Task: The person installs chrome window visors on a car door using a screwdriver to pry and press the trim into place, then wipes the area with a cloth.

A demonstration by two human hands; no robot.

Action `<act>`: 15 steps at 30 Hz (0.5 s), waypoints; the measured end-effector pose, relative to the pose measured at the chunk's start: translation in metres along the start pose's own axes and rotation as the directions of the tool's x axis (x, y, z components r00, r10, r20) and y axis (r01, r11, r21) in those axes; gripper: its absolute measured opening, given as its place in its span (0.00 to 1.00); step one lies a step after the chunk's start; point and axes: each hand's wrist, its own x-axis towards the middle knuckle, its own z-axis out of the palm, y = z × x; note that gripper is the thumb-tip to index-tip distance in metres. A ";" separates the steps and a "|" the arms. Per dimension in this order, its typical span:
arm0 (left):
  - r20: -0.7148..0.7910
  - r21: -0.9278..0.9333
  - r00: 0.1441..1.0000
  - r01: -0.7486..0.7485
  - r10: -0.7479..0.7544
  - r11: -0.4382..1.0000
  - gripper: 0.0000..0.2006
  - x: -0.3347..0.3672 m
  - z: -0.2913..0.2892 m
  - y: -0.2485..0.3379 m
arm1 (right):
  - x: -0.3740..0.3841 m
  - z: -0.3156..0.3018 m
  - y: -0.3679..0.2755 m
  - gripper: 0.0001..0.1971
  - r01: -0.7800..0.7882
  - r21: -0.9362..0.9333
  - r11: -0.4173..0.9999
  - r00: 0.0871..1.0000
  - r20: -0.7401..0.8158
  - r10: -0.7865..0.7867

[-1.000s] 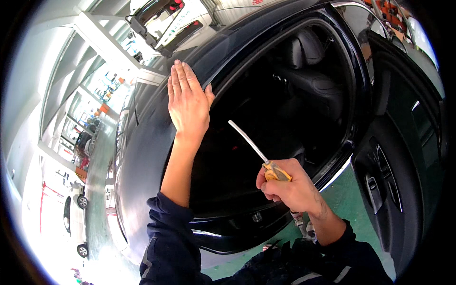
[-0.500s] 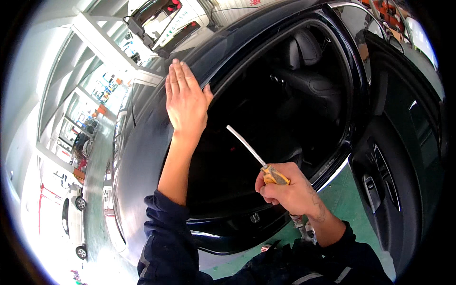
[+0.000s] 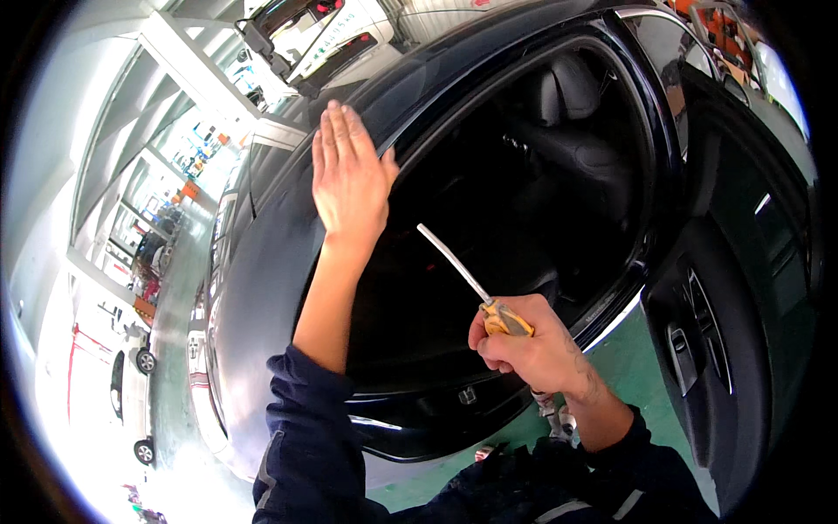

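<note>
A: Why does the left hand [image 3: 351,183] lie so flat?

B: Its fingers are straight and close together, with the thumb a little apart, and it holds nothing. It seems to rest on the dark car [image 3: 262,279] beside the door opening [image 3: 410,306], perhaps for support.

A: And where is the screwdriver [image 3: 472,282]?

B: It is in the right hand [image 3: 534,342], whose fingers are curled firmly around the yellow-and-grey handle [image 3: 506,320]. The metal shaft [image 3: 453,260] goes out beyond the fist, up and to the left.

A: Why this grip?

B: Probably it keeps the shaft free, pointing away from the body. I cannot tell the tip's shape.
</note>
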 end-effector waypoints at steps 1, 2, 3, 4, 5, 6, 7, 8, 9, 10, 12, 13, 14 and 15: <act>-0.002 -0.008 1.000 -0.003 0.003 1.000 0.35 -0.001 0.000 0.000 | -0.004 -0.002 0.000 0.06 0.000 0.010 1.000 1.000 -0.013 0.001; 0.004 0.002 1.000 0.009 -0.009 1.000 0.35 0.001 0.002 0.004 | -0.007 -0.004 0.000 0.06 -0.001 0.019 1.000 1.000 -0.027 0.001; 0.002 0.009 1.000 0.010 -0.010 1.000 0.35 0.004 0.001 0.003 | -0.007 -0.004 0.000 0.06 0.014 0.024 1.000 1.000 -0.022 -0.013; 0.000 0.015 1.000 0.010 -0.010 1.000 0.35 0.011 0.000 0.004 | -0.006 -0.005 0.000 0.05 0.028 0.029 0.999 0.999 -0.017 -0.027; -0.002 0.023 1.000 0.012 -0.012 1.000 0.35 0.016 0.000 0.004 | -0.005 -0.004 -0.001 0.05 0.042 0.034 0.999 0.999 -0.011 -0.041; 0.002 0.018 1.000 0.018 -0.018 1.000 0.35 0.017 0.001 0.006 | -0.004 -0.004 -0.001 0.05 0.045 0.037 0.998 0.999 -0.008 -0.044; 0.018 0.019 1.000 0.020 -0.020 1.000 0.35 0.014 -0.002 0.004 | -0.002 -0.004 -0.002 0.06 0.048 0.040 0.998 0.999 -0.004 -0.048; 0.033 0.021 0.999 0.021 -0.022 1.000 0.35 0.008 -0.007 0.001 | -0.001 -0.003 -0.002 0.06 0.051 0.044 0.998 0.999 0.000 -0.051; 0.041 0.003 0.999 0.023 -0.023 1.000 0.35 0.004 -0.007 0.004 | -0.004 -0.005 -0.002 0.06 0.042 0.032 0.999 0.999 -0.018 -0.042; 0.048 0.004 0.999 0.025 -0.025 1.000 0.34 -0.005 -0.010 0.000 | -0.005 -0.007 0.000 0.05 0.038 0.030 0.999 0.999 -0.021 -0.038; 0.089 0.033 0.995 0.042 -0.045 0.999 0.35 -0.024 -0.018 -0.011 | -0.006 -0.010 0.001 0.05 0.034 0.029 0.999 0.999 -0.025 -0.033; 0.107 0.065 0.993 0.045 -0.052 0.997 0.35 -0.027 -0.019 -0.014 | -0.006 -0.010 0.001 0.05 0.034 0.031 0.999 0.999 -0.026 -0.033; 0.100 0.056 0.994 0.033 -0.038 0.998 0.35 -0.022 -0.015 -0.014 | -0.006 -0.011 0.001 0.05 0.033 0.032 0.999 0.999 -0.030 -0.032; 0.090 0.053 0.995 0.030 -0.034 0.998 0.36 -0.013 -0.010 -0.013 | -0.006 -0.011 0.001 0.05 0.034 0.042 0.999 0.999 -0.019 -0.033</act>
